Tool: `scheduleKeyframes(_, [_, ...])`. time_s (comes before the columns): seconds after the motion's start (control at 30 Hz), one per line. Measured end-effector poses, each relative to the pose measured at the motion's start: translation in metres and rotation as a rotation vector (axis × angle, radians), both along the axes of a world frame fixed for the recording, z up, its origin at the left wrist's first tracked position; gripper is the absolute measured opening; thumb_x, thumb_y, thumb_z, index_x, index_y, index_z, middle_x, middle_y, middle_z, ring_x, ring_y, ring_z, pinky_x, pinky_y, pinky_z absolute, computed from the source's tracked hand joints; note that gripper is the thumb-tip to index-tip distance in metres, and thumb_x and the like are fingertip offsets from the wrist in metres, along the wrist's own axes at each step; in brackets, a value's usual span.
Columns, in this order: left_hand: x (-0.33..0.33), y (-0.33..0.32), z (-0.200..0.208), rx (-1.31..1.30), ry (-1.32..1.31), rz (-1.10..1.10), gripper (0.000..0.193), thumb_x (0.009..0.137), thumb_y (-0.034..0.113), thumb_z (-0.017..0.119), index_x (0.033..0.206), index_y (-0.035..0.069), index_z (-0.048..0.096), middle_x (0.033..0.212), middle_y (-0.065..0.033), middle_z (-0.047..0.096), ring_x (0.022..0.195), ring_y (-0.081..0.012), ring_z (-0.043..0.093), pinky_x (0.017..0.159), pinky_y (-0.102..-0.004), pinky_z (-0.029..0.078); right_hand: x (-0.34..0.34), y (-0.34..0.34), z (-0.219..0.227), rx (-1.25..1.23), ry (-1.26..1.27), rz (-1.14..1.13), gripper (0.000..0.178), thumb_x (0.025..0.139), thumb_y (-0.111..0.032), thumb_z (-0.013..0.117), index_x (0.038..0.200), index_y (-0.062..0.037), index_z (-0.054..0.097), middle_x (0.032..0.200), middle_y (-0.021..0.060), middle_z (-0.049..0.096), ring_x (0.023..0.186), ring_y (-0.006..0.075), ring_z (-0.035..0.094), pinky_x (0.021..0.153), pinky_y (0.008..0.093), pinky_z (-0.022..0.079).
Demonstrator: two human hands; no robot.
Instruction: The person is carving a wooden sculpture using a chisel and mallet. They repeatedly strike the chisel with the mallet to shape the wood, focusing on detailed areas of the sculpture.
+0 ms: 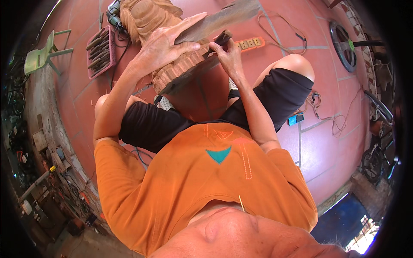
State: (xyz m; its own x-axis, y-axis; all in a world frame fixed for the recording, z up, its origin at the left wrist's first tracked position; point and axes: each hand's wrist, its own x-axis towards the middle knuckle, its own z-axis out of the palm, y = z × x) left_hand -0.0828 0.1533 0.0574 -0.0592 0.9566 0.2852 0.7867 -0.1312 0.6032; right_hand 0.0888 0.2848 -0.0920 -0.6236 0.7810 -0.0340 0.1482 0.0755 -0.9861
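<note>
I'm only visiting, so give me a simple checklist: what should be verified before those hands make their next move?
1. Left hand on the carved wood: ok, it lies against it with thumb and forefinger spread.
2. Right hand gripping the dark piece: ok, held between thumb and fingers; what it is, I cannot tell.
3. Hand tools in the pink basket: ok, several lie inside.
4. Floor between basket and carved wood free of cords: not ok, a black cord runs there.
5. Power tool switched off: cannot tell, its switch is not readable here.
</note>
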Motion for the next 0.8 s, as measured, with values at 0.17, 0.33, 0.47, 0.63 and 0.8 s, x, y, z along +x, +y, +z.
scheduleKeyframes(0.17, [0.002,0.0,0.003,0.038,-0.014,0.012,0.074,0.087,0.039,0.076,0.153,0.028,0.045,0.112,-0.0158,0.071,0.088,-0.0372,0.068,0.078,-0.0421,0.053,-0.005,-0.002,-0.006,-0.025,0.037,0.015,0.032,0.094,-0.019,0.074,0.115,0.0027,0.063,0.101,0.009,0.07,0.09,0.0146,0.07,0.073,0.0296,0.06])
scheduleKeyframes(0.33, [0.005,0.003,-0.004,0.109,-0.022,-0.025,0.072,0.087,0.037,0.075,0.152,0.027,0.046,0.112,-0.0155,0.07,0.089,-0.0368,0.069,0.076,-0.0419,0.054,-0.008,-0.013,0.006,0.148,0.042,0.019,0.034,0.093,-0.025,0.075,0.111,0.0014,0.063,0.09,0.0126,0.073,0.077,0.0183,0.071,0.069,0.0331,0.056])
scheduleKeyframes(0.47, [0.022,0.002,0.029,-0.494,0.222,0.1,0.072,0.088,0.031,0.075,0.153,0.021,0.045,0.144,-0.0159,0.057,0.121,-0.0396,0.061,0.102,-0.0436,0.049,-0.005,-0.019,0.022,0.222,-0.021,0.037,0.036,0.091,-0.027,0.077,0.11,0.0004,0.062,0.085,0.0158,0.074,0.072,0.0235,0.073,0.066,0.0358,0.056])
scheduleKeyframes(0.63, [0.015,-0.004,0.022,-0.139,0.104,0.022,0.073,0.09,0.029,0.073,0.155,0.029,0.04,0.134,-0.0167,0.063,0.112,-0.0388,0.064,0.094,-0.0446,0.052,-0.008,-0.014,0.009,0.226,0.054,0.002,0.033,0.091,-0.022,0.076,0.109,0.0016,0.062,0.082,0.0155,0.073,0.069,0.0242,0.071,0.066,0.036,0.055])
scheduleKeyframes(0.8, [0.021,-0.002,0.026,-0.198,0.086,0.029,0.073,0.091,0.028,0.071,0.156,0.033,0.037,0.132,-0.017,0.064,0.109,-0.0387,0.065,0.09,-0.0465,0.052,-0.007,-0.013,0.01,0.183,0.049,0.0,0.032,0.092,-0.021,0.075,0.11,0.002,0.063,0.086,0.015,0.074,0.07,0.0223,0.069,0.066,0.0355,0.054])
